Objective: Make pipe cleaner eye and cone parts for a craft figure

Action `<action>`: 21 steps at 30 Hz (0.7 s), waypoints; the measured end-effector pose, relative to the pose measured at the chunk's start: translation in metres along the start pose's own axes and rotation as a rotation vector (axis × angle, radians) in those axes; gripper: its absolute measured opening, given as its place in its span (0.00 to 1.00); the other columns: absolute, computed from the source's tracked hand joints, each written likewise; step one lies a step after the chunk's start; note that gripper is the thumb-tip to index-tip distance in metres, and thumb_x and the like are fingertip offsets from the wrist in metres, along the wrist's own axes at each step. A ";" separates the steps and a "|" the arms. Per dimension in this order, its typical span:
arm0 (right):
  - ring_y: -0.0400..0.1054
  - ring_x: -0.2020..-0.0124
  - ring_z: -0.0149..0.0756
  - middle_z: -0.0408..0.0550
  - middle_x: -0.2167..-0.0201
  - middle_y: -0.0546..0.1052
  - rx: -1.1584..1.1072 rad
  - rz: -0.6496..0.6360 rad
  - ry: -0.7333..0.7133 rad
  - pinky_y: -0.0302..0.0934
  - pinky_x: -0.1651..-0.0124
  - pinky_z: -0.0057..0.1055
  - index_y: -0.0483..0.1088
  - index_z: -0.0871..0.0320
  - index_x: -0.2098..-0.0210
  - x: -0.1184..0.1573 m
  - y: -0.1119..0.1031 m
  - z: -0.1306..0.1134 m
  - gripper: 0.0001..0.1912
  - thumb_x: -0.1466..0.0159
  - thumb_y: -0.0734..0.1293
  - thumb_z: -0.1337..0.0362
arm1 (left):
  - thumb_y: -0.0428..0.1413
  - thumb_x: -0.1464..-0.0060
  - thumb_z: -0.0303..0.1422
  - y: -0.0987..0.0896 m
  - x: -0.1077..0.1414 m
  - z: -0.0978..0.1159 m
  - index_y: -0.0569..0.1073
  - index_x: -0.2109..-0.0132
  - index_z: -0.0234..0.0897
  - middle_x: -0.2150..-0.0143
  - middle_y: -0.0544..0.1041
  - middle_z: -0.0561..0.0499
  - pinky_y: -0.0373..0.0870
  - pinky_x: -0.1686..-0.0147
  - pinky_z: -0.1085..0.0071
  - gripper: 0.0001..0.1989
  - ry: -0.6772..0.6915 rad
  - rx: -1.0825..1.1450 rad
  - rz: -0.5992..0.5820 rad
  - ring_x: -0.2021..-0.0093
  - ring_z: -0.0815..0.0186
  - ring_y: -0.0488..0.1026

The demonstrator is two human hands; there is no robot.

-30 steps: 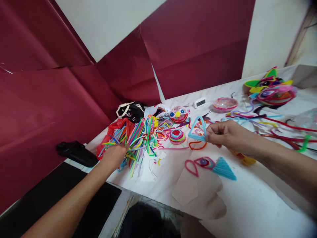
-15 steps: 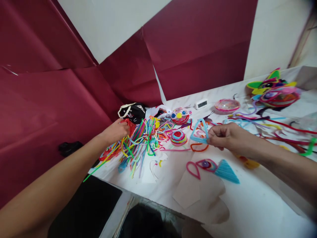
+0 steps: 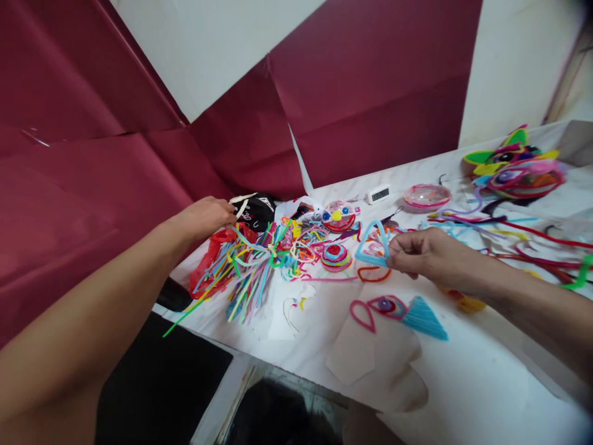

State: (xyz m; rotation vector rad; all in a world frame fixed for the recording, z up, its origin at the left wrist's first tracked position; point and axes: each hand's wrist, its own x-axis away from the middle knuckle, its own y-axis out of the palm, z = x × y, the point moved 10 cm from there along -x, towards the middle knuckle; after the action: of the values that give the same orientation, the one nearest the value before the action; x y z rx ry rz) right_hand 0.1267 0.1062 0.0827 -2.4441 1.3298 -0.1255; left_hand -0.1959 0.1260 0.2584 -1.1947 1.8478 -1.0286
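Between thumb and fingers, my right hand [image 3: 414, 252] pinches a light blue triangle outline [image 3: 372, 244] bent from fuzzy wire, held above the table. My left hand [image 3: 210, 216] is at the strap of a black bag [image 3: 254, 213], above a red plastic bag [image 3: 206, 262]; its fingertips are too small to tell what they hold. A large heap of coloured pipe cleaners [image 3: 254, 266] lies below and right of it. Nearer me lie a filled blue triangle [image 3: 425, 319], a pink loop [image 3: 362, 316] and an eye-shaped piece [image 3: 388, 306].
Along the back stand a round face piece [image 3: 338, 216], a small white digital display [image 3: 378, 194], a pink-rimmed bowl [image 3: 427, 196] and a colourful mask-like piece [image 3: 521, 170]. Loose strands spread at the right. Brown paper [image 3: 352, 352] lies by the front edge.
My left hand has moved up and left, from the red plastic bag to the black bag's strap. My right hand still holds the blue outline in nearly the same place.
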 end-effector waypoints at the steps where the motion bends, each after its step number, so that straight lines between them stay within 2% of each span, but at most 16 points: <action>1: 0.47 0.82 0.25 0.37 0.86 0.57 0.001 0.005 0.000 0.40 0.79 0.26 0.59 0.58 0.82 0.000 0.000 0.000 0.11 0.47 0.64 0.64 | 0.59 0.54 0.24 0.001 0.000 0.005 0.71 0.77 0.34 0.75 0.70 0.55 0.53 0.54 0.73 0.07 0.053 -0.039 -0.053 0.66 0.70 0.62; 4: 0.47 0.82 0.24 0.36 0.86 0.57 0.000 0.015 0.001 0.41 0.79 0.26 0.59 0.58 0.82 0.001 -0.001 -0.001 0.12 0.47 0.64 0.63 | 0.54 0.50 0.21 -0.004 -0.001 0.012 0.72 0.74 0.34 0.70 0.70 0.53 0.41 0.44 0.63 0.07 0.121 -0.162 -0.111 0.60 0.67 0.59; 7: 0.47 0.81 0.25 0.37 0.85 0.56 0.000 0.013 -0.011 0.43 0.79 0.25 0.59 0.58 0.82 0.000 0.000 -0.002 0.12 0.46 0.65 0.62 | 0.51 0.48 0.21 -0.006 -0.004 0.015 0.73 0.70 0.33 0.65 0.71 0.50 0.35 0.43 0.57 0.08 0.110 -0.253 -0.117 0.56 0.65 0.58; 10: 0.47 0.81 0.25 0.36 0.85 0.56 0.001 0.017 -0.008 0.43 0.79 0.25 0.60 0.58 0.82 -0.001 0.000 0.002 0.12 0.46 0.65 0.62 | 0.49 0.45 0.23 0.001 -0.007 0.019 0.73 0.67 0.32 0.62 0.71 0.47 0.42 0.45 0.58 0.08 0.072 -0.301 -0.138 0.56 0.63 0.59; 13: 0.47 0.81 0.24 0.36 0.85 0.57 0.003 0.016 0.002 0.42 0.79 0.25 0.60 0.58 0.81 -0.001 0.000 0.005 0.12 0.46 0.66 0.62 | 0.50 0.44 0.27 0.015 -0.012 0.023 0.74 0.66 0.34 0.66 0.73 0.48 0.54 0.57 0.68 0.08 0.030 -0.299 -0.204 0.65 0.65 0.63; 16: 0.46 0.81 0.24 0.36 0.85 0.56 0.010 0.019 0.016 0.42 0.79 0.25 0.58 0.58 0.82 -0.001 0.000 0.007 0.14 0.46 0.66 0.61 | 0.50 0.44 0.30 0.022 -0.019 0.023 0.75 0.65 0.37 0.67 0.74 0.49 0.54 0.68 0.72 0.09 -0.014 -0.267 -0.246 0.70 0.66 0.65; 21: 0.46 0.81 0.24 0.36 0.84 0.55 0.018 0.015 0.016 0.42 0.78 0.25 0.58 0.58 0.82 -0.001 0.001 0.008 0.15 0.45 0.66 0.60 | 0.49 0.43 0.34 0.006 -0.034 0.013 0.75 0.59 0.37 0.60 0.76 0.47 0.56 0.66 0.71 0.11 -0.116 -0.200 -0.199 0.65 0.65 0.66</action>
State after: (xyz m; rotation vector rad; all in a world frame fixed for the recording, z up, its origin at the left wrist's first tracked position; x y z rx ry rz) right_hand 0.1274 0.1085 0.0752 -2.4222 1.3477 -0.1529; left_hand -0.1755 0.1562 0.2515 -1.5491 1.7999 -0.8733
